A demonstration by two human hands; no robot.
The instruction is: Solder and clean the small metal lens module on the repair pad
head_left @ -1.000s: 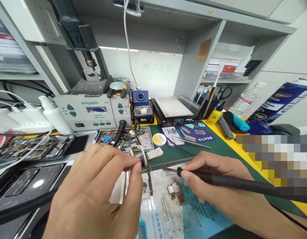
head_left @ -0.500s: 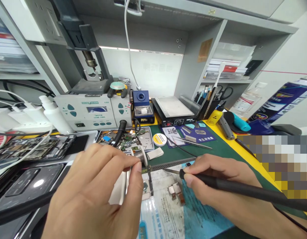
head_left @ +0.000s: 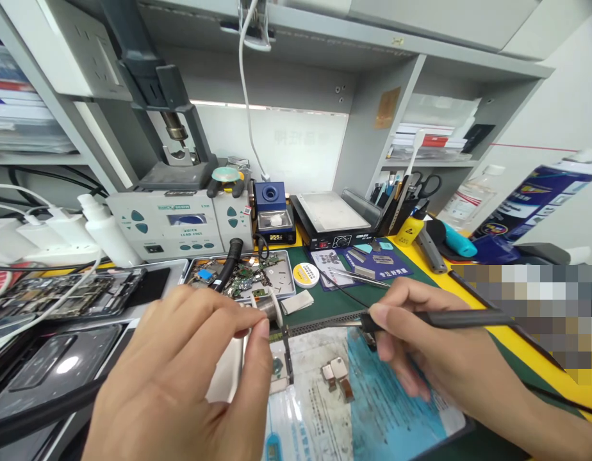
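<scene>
Workbench seen from over the person's shoulder. The left hand (head_left: 190,378) is closed, thumb and forefinger pinching a fine solder wire beside the solder spool (head_left: 271,308). The right hand (head_left: 435,352) grips a black soldering iron (head_left: 450,319) like a pen, its tip held level above the blue-and-white work mat (head_left: 373,410). Small metal parts (head_left: 337,374) lie on the mat between the hands. Behind stand the rework station (head_left: 180,221), a parts tray (head_left: 277,275) and a flux tin (head_left: 306,274).

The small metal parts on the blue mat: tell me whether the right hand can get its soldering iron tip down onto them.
Probably yes. The right hand holds the soldering iron just above and right of the small metal parts; nothing lies between them.
</scene>
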